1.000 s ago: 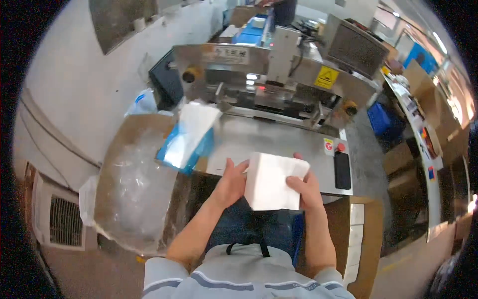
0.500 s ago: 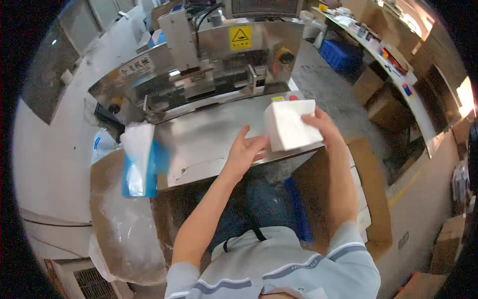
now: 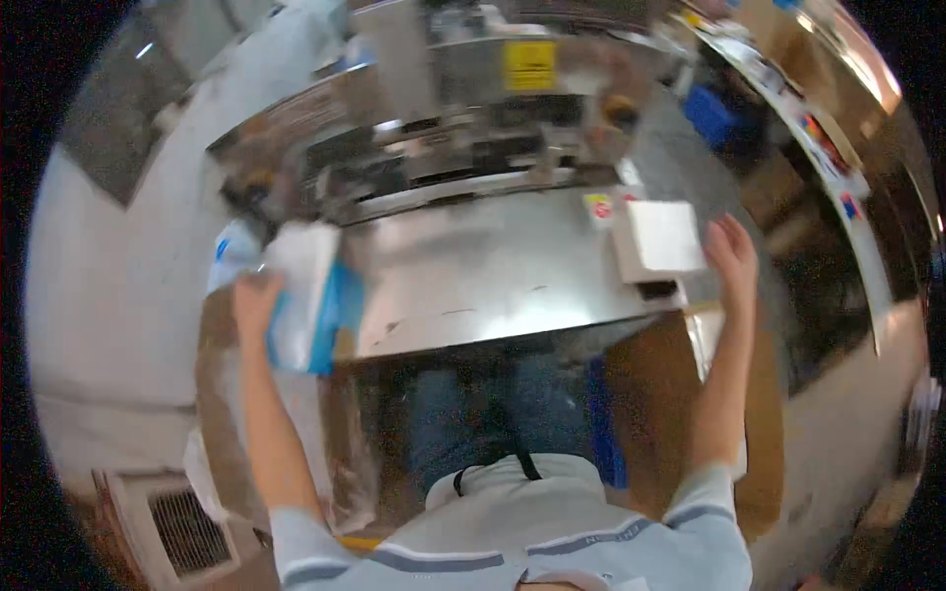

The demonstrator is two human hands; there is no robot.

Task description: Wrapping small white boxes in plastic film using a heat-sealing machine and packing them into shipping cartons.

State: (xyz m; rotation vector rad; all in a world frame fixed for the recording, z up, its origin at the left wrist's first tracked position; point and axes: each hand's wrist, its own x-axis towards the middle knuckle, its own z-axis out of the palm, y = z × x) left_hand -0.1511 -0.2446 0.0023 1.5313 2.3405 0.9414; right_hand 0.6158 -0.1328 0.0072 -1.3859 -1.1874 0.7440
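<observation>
A white block-shaped stack (image 3: 662, 238), perhaps folded paper or tissues, stands at the right end of the metal worktable (image 3: 473, 266). Just right of it is my right hand (image 3: 731, 254), open, with a small gap between. At the table's left end lie blue and white plastic bags (image 3: 307, 295). My left hand (image 3: 258, 303) is at their left edge and appears to touch them; motion blur smears its fingers, so their grip is unclear.
Behind the worktable rises a metal machine (image 3: 443, 148) with a yellow warning label (image 3: 530, 65). Below left is a cardboard box (image 3: 219, 364) lined with clear plastic; another open carton (image 3: 650, 394) stands below right. A long side table (image 3: 818, 148) and a blue crate (image 3: 709, 116) are farther right.
My right hand has let go of the white stack, which now rests on the table's right end. My left hand has moved left from beside it to the plastic bags. The view has shifted.
</observation>
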